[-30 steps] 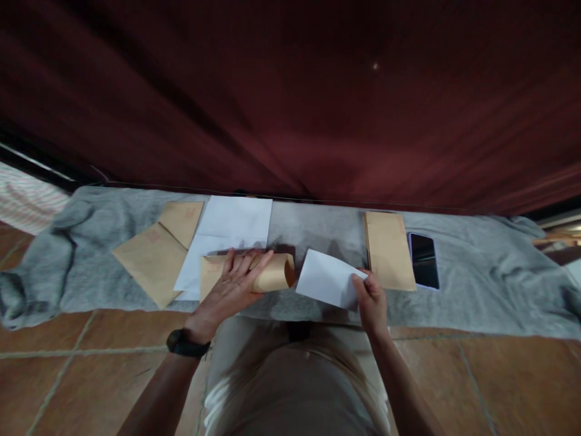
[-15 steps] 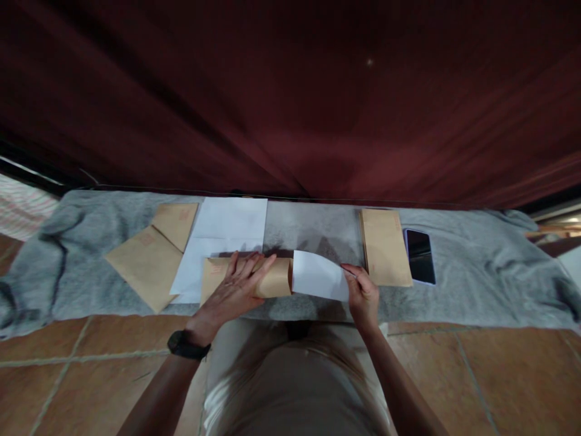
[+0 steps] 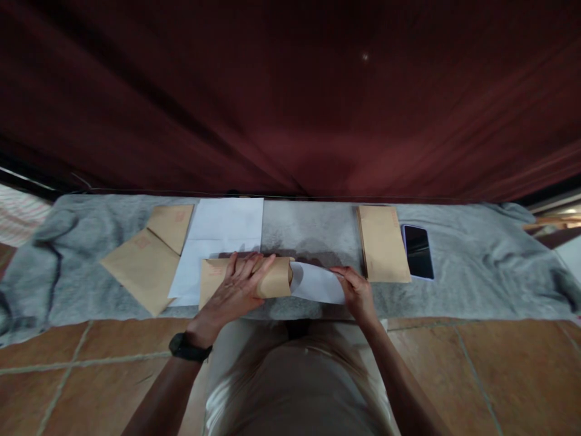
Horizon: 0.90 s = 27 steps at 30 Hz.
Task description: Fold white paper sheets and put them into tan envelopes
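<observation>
Bare grey cloth open mid-way, white sheets left, envelope stack and phone crowding right

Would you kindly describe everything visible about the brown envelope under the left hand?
The brown envelope looks like plain kraft paper with faint reddish print near its left end. It lies lengthwise on the grey cloth, partly over white sheets. The left hand presses on it, bowing its right-end mouth open. A folded white paper, held by the right hand, sits partly inside that mouth.
</observation>
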Tool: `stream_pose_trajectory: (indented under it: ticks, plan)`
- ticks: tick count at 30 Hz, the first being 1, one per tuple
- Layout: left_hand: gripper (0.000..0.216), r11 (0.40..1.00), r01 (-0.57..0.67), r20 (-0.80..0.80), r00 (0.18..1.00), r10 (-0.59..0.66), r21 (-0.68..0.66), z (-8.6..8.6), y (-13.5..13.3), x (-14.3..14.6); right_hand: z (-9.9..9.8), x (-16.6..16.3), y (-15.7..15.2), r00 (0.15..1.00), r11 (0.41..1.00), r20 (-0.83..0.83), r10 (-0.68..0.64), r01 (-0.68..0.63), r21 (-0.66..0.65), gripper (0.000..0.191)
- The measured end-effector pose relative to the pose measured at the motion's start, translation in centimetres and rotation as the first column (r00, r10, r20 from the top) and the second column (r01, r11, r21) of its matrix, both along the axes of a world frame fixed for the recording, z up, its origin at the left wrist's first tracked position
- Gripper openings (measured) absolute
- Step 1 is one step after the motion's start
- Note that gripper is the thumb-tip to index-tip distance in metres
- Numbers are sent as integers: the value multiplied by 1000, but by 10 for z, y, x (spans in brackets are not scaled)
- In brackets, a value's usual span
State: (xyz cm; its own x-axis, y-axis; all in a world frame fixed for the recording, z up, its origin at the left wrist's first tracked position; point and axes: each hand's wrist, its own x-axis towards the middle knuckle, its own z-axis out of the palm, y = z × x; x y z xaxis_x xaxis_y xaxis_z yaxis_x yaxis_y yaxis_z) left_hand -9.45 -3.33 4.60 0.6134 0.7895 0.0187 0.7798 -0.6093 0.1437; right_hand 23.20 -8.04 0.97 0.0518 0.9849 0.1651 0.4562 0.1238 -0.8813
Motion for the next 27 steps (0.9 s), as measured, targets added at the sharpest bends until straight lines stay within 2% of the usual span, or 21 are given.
stream_pose_trajectory:
  ticks: [8,13,18,22,27]
  plan:
    - [102,1000,13,-17,1000,-13,-13,-2,-1,3,-8,-9,1,992,993,-45,-119,119,-6,27]
    - [102,999,31,-2,1000,-31,-19,-2,0,7,-10,-13,4,992,993,-53,-111,110,-34,28]
    - [102,999,31,0,1000,-31,-22,-3,0,9,-16,-20,3,978,968,-34,-206,198,-155,35]
    - [102,999,22,16,1000,-21,-35,-1,0,13,-20,-19,-4,963,944,-91,-253,226,-242,38]
    - [102,997,45,0,999,-45,-59,4,2,24,-20,-3,-13,971,923,-83,-226,185,-338,37]
